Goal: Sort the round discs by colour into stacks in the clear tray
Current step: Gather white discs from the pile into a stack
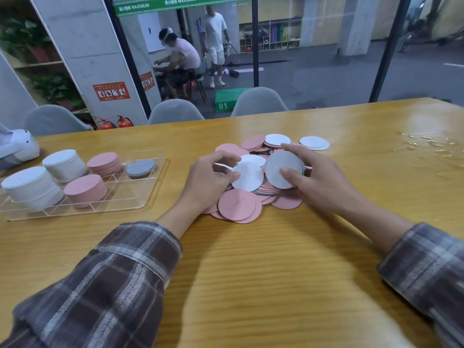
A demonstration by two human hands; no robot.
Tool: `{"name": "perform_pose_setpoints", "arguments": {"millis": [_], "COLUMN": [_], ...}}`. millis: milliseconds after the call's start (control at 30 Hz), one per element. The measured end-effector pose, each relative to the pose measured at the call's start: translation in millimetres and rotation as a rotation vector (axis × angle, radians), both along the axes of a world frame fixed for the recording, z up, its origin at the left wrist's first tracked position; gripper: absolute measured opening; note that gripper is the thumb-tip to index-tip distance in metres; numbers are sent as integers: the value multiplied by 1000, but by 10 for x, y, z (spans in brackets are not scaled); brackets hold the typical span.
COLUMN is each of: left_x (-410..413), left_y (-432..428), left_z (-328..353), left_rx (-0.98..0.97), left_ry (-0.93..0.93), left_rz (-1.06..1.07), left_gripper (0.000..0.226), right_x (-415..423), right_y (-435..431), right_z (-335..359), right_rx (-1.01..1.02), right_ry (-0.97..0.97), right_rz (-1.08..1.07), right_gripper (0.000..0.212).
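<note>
Sitting at the left of the table [251,272], the clear tray [140,204] carries five stacks. Two are white stacks [32,187], the tallest, at its left end. Two are pink stacks [85,189], and one low grey stack [140,167] sits in the far right compartment. A loose pile of discs [237,204], mostly pink with some white and grey, lies at the middle of the table. A pair of white discs [315,142] overlaps just off the pile's far right edge.

A stretch of bare wood separates the tray's right rim from the pile, and a wide band of table runs between the pile and the near edge.

Over the pile, the left hand [208,182] has its fingers [227,175] curled, thumb and forefinger pinching the left edge of one white disc [247,177]. The right hand [324,179] grips a thin bunch of grey discs [282,169], tilted up. Its thumb presses their face and its other fingers wrap the far edge.
</note>
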State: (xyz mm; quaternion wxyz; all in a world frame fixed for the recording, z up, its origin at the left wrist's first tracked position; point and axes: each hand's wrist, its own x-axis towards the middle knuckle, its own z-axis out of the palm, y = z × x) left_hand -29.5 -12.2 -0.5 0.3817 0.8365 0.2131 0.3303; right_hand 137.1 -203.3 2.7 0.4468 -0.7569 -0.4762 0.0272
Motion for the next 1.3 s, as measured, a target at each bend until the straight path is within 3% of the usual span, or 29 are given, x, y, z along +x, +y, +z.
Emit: {"name": "perform_pose_setpoints", "arguments": {"millis": [133,267,433,600,767,1000,1133,1300], "left_x": [-43,-64,-14,22,30,130,183,205], "left_y": [-4,-29,-158,-249,-266,-342,-365,-234], "left_z": [57,105,103,72,82,72,57,15], "left_rx": [-221,-239,-19,216,179,155,166,208], "left_ry": [-105,-59,-27,4,-59,-214,-213,-169], "left_rz": [-137,-214,-189,-187,-170,-54,-65,-38], "left_gripper": [21,12,15,35,41,24,21,9], "right_x": [8,21,-15,-70,-101,-148,-122,-68], "right_y": [10,4,39,30,26,34,28,25], "right_z": [3,-1,-9,-4,16,42,25,30], "right_rx": [-8,-5,-6,-10,-11,-42,-61,-18], "right_ry": [8,12,-12,-66,-73,-104,-128,-104], "right_rz": [21,25,111,153,187,199,154,77], "right_gripper": [48,47,41,40,41,44,55,52]}}
